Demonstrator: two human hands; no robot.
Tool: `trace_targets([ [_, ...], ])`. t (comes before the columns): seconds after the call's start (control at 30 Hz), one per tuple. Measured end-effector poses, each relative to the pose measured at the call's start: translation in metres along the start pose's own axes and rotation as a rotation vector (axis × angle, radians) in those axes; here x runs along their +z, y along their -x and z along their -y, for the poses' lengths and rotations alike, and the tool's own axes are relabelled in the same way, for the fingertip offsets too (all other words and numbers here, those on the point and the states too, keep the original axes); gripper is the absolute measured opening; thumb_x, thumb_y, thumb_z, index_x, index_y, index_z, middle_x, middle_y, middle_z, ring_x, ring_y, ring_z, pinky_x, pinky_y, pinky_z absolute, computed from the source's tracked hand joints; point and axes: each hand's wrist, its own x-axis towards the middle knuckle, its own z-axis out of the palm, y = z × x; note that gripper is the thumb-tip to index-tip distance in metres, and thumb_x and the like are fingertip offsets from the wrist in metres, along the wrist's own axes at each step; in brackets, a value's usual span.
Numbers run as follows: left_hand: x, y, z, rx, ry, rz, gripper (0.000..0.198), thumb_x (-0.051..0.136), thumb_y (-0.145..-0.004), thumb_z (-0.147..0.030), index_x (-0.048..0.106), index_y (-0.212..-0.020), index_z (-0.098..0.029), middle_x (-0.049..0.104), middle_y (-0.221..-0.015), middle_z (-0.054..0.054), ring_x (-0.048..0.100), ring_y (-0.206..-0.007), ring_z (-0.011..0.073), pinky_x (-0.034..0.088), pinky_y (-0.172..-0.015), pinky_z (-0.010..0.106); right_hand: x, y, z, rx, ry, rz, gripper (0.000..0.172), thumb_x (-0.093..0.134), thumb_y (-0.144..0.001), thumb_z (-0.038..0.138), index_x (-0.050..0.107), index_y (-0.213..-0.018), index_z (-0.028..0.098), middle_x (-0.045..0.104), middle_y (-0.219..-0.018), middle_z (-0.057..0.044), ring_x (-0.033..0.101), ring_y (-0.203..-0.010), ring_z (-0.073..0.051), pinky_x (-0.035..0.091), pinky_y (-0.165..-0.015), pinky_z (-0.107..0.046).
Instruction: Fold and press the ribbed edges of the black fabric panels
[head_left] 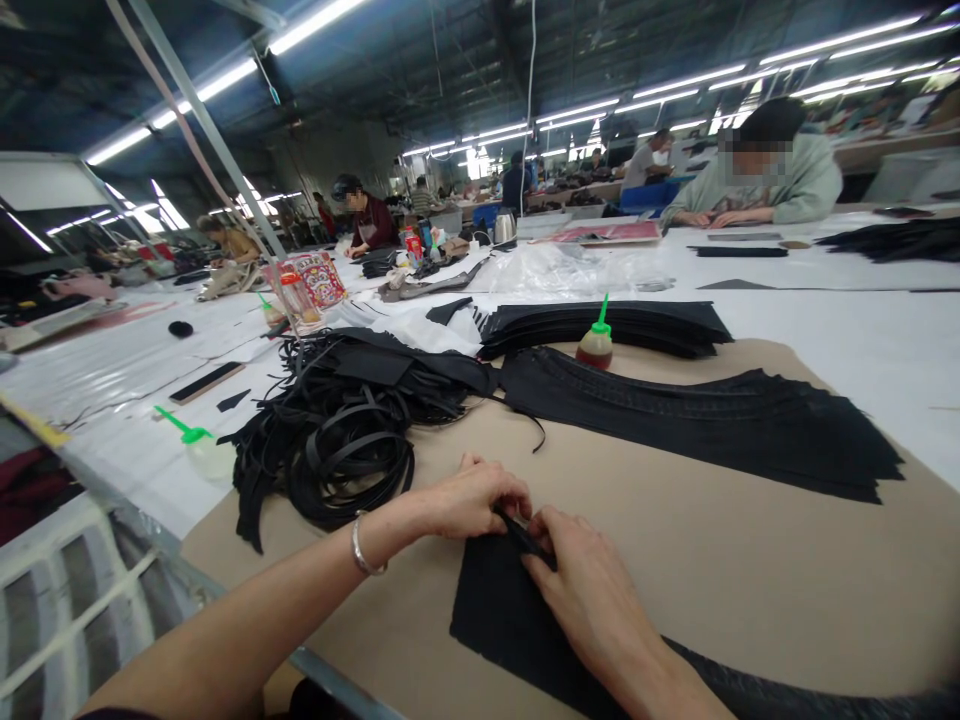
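Note:
A long black sheet of leather-like material point(517, 620) lies before me on a tan board point(390, 640), curving off to the lower right. My left hand point(480, 500), with a silver bangle on its wrist, pinches the folded top edge of this sheet. Close beside it, my right hand point(585, 570) also grips the turned-up edge between thumb and fingers. Both sets of fingers partly hide the fold. Left of the hands is a heap of black strips point(345, 450). Beyond them lies a fanned stack of curved black pieces point(675, 410).
A second black stack point(600, 325) lies farther back, near a squeeze bottle with a green nozzle point(595, 345). Another green-nozzled bottle point(210, 455) stands at the left. A co-worker in a pale green top point(810, 180) sits across the table. A white slatted chair point(67, 600) is at lower left.

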Motion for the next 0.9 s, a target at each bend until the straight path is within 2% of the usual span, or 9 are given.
trace_targets([
  [0.17, 0.002, 0.003, 0.004, 0.059, -0.008, -0.057, 0.015, 0.067, -0.079, -0.009, 0.071, -0.085, -0.023, 0.069, -0.086, -0.004, 0.058, -0.095, 0.0160, 0.024, -0.096, 0.037, 0.007, 0.002, -0.002, -0.035, -0.080, -0.051, 0.016, 0.056, -0.082, 0.006, 0.060, -0.087, 0.020, 0.061, -0.087, -0.003, 0.056, -0.090, -0.024, 0.041, -0.077, -0.035],
  [0.33, 0.002, 0.008, 0.006, 0.105, -0.051, -0.122, 0.014, 0.070, -0.081, -0.013, 0.073, -0.088, -0.025, 0.067, -0.089, -0.003, 0.056, -0.096, 0.0147, 0.023, -0.098, 0.036, 0.028, 0.009, -0.013, -0.166, -0.144, -0.159, 0.024, 0.045, -0.087, 0.003, 0.061, -0.093, 0.020, 0.058, -0.091, -0.005, 0.056, -0.089, -0.022, 0.045, -0.079, -0.036],
  [0.47, 0.004, 0.013, 0.011, 0.169, -0.107, -0.142, 0.014, 0.066, -0.086, -0.016, 0.073, -0.093, -0.027, 0.067, -0.094, -0.002, 0.054, -0.100, 0.0161, 0.021, -0.101, 0.038, 0.043, 0.012, -0.024, -0.302, -0.051, -0.251, 0.028, 0.039, -0.088, 0.002, 0.061, -0.098, 0.017, 0.055, -0.091, -0.007, 0.054, -0.086, -0.023, 0.047, -0.077, -0.037],
  [0.63, 0.005, 0.021, 0.017, 0.307, -0.301, -0.198, 0.021, 0.055, -0.092, -0.018, 0.070, -0.102, -0.030, 0.066, -0.106, 0.000, 0.051, -0.107, 0.0182, 0.021, -0.103, 0.041, 0.053, 0.012, -0.035, -0.449, 0.120, -0.291, 0.033, 0.041, -0.085, -0.001, 0.058, -0.109, 0.015, 0.054, -0.095, -0.009, 0.051, -0.087, -0.023, 0.048, -0.078, -0.037],
  [0.77, 0.013, 0.034, 0.012, 0.259, -0.334, -0.298, 0.036, 0.052, -0.085, -0.006, 0.067, -0.108, -0.030, 0.060, -0.118, 0.003, 0.050, -0.112, 0.0199, 0.023, -0.102, 0.042, 0.057, 0.012, -0.038, -0.493, 0.210, -0.328, 0.038, 0.042, -0.083, -0.002, 0.056, -0.115, 0.012, 0.054, -0.096, -0.009, 0.050, -0.086, -0.023, 0.048, -0.078, -0.038],
  [0.83, 0.021, 0.043, 0.006, 0.202, -0.313, -0.368, 0.039, 0.048, -0.084, -0.004, 0.065, -0.112, -0.027, 0.062, -0.114, 0.004, 0.052, -0.108, 0.0190, 0.026, -0.099, 0.041, 0.056, 0.013, -0.037, -0.504, 0.228, -0.330, 0.041, 0.042, -0.082, -0.002, 0.056, -0.118, 0.011, 0.055, -0.097, -0.010, 0.051, -0.086, -0.023, 0.048, -0.078, -0.038],
  [0.9, 0.030, 0.051, 0.000, 0.160, -0.300, -0.387, 0.037, 0.045, -0.087, -0.006, 0.062, -0.115, -0.024, 0.063, -0.107, 0.004, 0.054, -0.102, 0.0179, 0.028, -0.096, 0.039, 0.054, 0.015, -0.034, -0.492, 0.236, -0.333, 0.043, 0.042, -0.080, -0.003, 0.057, -0.119, 0.010, 0.055, -0.097, -0.010, 0.051, -0.087, -0.023, 0.048, -0.078, -0.038],
])
